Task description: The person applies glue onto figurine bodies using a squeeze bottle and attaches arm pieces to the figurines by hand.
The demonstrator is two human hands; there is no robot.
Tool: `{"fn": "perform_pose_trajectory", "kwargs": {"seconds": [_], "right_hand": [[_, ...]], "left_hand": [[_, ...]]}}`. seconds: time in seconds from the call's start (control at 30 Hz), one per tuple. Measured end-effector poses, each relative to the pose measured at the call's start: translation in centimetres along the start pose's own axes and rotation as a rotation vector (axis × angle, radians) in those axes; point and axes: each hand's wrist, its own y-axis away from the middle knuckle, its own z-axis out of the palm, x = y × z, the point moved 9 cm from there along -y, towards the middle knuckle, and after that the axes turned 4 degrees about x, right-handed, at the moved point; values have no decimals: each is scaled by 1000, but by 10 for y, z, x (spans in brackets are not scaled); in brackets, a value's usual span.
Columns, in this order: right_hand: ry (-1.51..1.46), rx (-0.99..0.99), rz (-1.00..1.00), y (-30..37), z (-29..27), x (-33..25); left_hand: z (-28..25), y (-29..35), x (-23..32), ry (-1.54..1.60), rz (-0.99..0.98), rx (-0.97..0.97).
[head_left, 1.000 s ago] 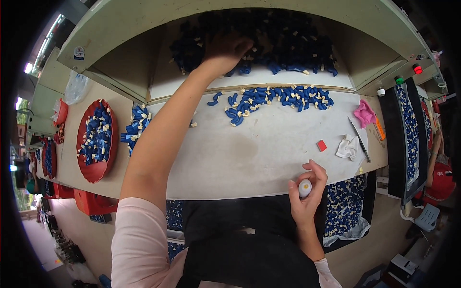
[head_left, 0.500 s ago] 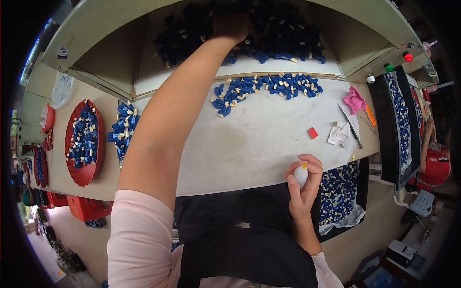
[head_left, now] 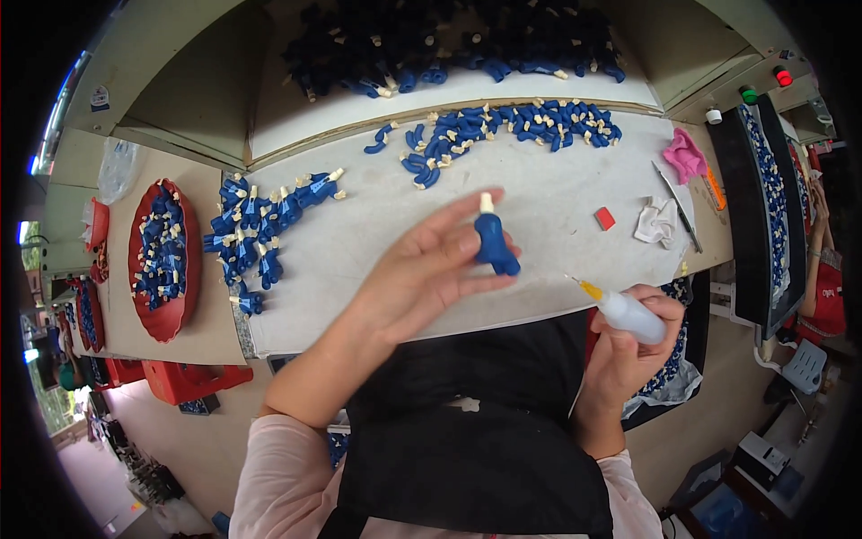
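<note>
Pale and wide, our workbench (head_left: 377, 269) stretches left to right under us, with a raised shelf (head_left: 575, 85) along its far edge. Our left hand (head_left: 422, 269) pinches a blue plastic piece with a cream tip (head_left: 494, 241) between thumb and fingertips, lifted over the middle of the bench, the other fingers loosely spread. Our right hand (head_left: 633, 337) is wrapped around a small white squeeze bottle (head_left: 624, 312), its yellow nozzle aimed left at the piece but well short of it. We judge that a squeeze from this gap could drip onto the bench or our fingers. Loose blue pieces (head_left: 512, 130) lie far of the hands, more fill a red tray (head_left: 135, 269) at left, and a crumpled white cloth (head_left: 655, 220) sits right.
</note>
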Motion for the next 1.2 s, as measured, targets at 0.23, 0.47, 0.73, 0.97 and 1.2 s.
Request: {"fn": "perform_pose_trajectory", "kwargs": {"seconds": [0.23, 0.47, 0.73, 0.97, 1.2], "right_hand": [[93, -77, -278, 2, 18, -33], [385, -267, -472, 22, 38, -41], [406, -261, -485, 29, 39, -39], [410, -263, -498, 30, 41, -38], [423, -294, -499, 30, 41, -37]], "left_hand": [[7, 15, -49, 154, -121, -110], [9, 14, -48, 80, -108, -65], [9, 16, -47, 67, -91, -41], [8, 16, -47, 61, -86, -26], [6, 16, -47, 45, -72, -22]]}}
